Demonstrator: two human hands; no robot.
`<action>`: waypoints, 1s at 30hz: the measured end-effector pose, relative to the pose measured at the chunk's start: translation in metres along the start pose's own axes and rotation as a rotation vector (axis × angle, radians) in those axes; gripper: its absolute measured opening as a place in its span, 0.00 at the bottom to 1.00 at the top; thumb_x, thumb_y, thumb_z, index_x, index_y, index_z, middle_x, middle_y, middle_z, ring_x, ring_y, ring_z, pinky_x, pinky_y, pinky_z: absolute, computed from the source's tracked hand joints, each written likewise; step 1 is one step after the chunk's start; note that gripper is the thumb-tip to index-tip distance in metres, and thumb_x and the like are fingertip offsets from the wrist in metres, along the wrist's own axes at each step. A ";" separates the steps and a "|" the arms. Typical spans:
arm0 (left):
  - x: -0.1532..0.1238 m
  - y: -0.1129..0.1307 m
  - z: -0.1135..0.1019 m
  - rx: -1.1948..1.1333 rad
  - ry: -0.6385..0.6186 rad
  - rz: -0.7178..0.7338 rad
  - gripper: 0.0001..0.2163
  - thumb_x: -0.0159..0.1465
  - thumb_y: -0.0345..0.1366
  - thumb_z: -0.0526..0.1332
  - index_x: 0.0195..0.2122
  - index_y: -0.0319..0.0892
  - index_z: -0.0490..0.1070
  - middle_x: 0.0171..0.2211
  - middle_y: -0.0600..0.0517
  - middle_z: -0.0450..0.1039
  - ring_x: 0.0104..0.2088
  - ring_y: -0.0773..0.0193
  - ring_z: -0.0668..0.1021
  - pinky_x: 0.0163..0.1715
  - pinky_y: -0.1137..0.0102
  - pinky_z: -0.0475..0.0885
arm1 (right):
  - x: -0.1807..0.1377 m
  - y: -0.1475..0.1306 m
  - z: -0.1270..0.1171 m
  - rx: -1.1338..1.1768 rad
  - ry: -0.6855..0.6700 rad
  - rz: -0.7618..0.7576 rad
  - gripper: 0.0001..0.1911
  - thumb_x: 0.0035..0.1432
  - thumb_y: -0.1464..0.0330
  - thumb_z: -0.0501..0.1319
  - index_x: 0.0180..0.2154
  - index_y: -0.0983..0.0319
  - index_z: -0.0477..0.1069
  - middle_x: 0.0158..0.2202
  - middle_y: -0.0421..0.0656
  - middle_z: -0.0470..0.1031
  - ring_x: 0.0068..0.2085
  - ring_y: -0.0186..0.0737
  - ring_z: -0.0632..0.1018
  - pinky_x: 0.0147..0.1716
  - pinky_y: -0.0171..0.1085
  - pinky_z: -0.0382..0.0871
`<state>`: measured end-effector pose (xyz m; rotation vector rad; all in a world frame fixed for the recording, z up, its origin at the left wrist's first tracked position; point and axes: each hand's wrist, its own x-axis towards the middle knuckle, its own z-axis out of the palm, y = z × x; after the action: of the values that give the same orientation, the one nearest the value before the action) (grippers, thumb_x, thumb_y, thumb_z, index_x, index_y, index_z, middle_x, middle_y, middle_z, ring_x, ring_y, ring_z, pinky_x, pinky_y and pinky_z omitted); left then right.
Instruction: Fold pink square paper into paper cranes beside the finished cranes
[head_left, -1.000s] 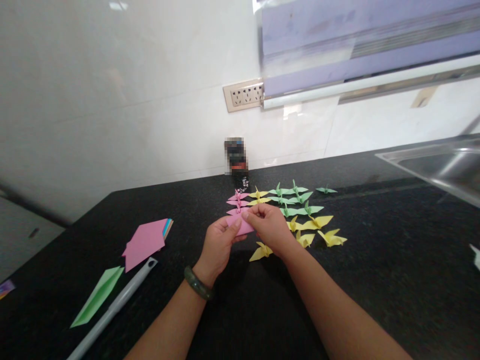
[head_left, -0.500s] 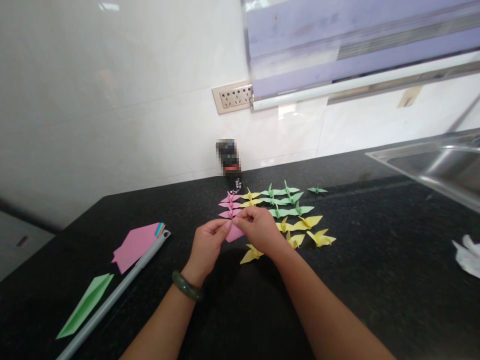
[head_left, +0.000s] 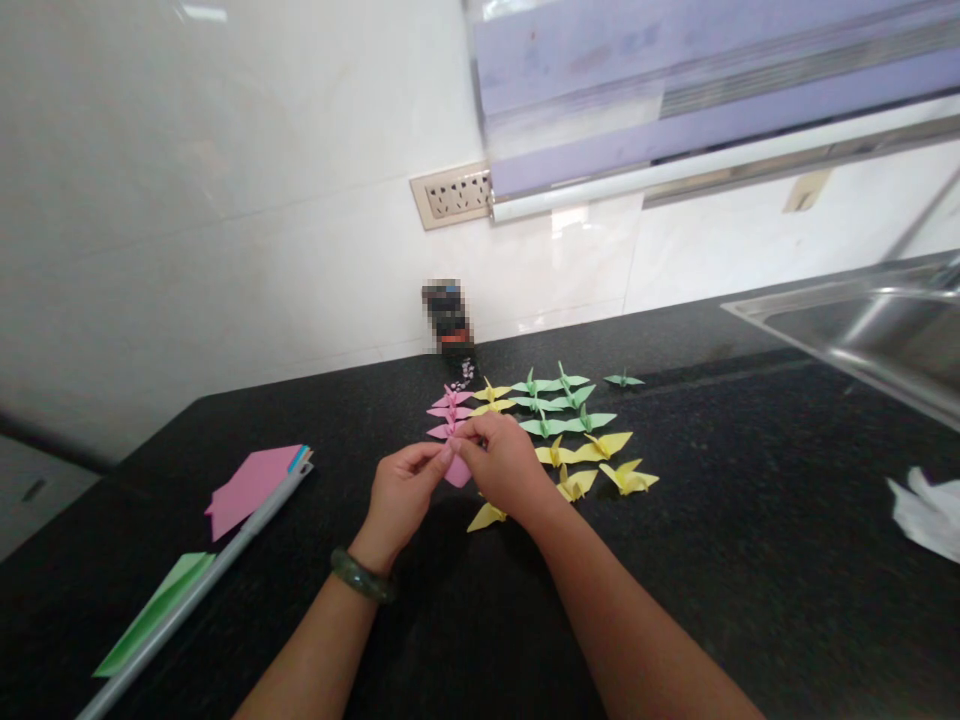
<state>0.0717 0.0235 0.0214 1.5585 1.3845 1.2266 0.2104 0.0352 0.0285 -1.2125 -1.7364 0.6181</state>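
A small piece of pink origami paper (head_left: 457, 472) is pinched between my two hands, just above the dark countertop. My left hand (head_left: 409, 485) is closed, its thumb and fingertips at the paper's left edge. From the other side my right hand (head_left: 499, 460) grips it, fingers curled over and hiding part of it. Right beyond my fingertips stand several pink paper cranes (head_left: 450, 412). Yellow cranes (head_left: 577, 484) and green cranes (head_left: 544, 424) sit in rows behind and to the right of my right hand.
At left lie a stack of pink paper sheets (head_left: 253, 488), a folded green paper (head_left: 157, 612) and a long grey rod (head_left: 202, 585). A pixelated dark object (head_left: 448, 315) stands by the wall. A metal sink (head_left: 862, 320) and crumpled white tissue (head_left: 926, 512) are at right.
The view has shifted slightly, so most things appear a little further left. Both hands keep hold of the pink paper, and less of it shows between them.
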 end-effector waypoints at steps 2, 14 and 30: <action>0.000 0.002 0.001 -0.013 0.001 -0.009 0.08 0.50 0.39 0.63 0.26 0.39 0.76 0.26 0.50 0.76 0.28 0.63 0.74 0.30 0.72 0.68 | 0.000 0.000 0.000 -0.014 0.001 -0.013 0.06 0.51 0.72 0.59 0.28 0.61 0.74 0.30 0.41 0.74 0.34 0.37 0.70 0.38 0.36 0.59; 0.000 0.003 0.001 -0.024 0.046 0.002 0.07 0.49 0.38 0.64 0.26 0.39 0.76 0.26 0.50 0.76 0.27 0.64 0.73 0.28 0.73 0.67 | 0.001 -0.001 -0.001 -0.001 -0.010 -0.005 0.07 0.50 0.73 0.58 0.27 0.61 0.75 0.30 0.42 0.75 0.34 0.37 0.71 0.36 0.36 0.60; 0.000 -0.002 0.001 0.019 0.016 0.012 0.10 0.52 0.39 0.62 0.28 0.37 0.75 0.26 0.50 0.76 0.27 0.65 0.73 0.28 0.73 0.67 | 0.001 0.001 -0.001 -0.010 -0.019 0.009 0.08 0.51 0.73 0.56 0.27 0.63 0.74 0.29 0.42 0.74 0.32 0.36 0.70 0.33 0.34 0.60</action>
<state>0.0718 0.0238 0.0196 1.5752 1.4031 1.2384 0.2114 0.0368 0.0281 -1.2256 -1.7526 0.6281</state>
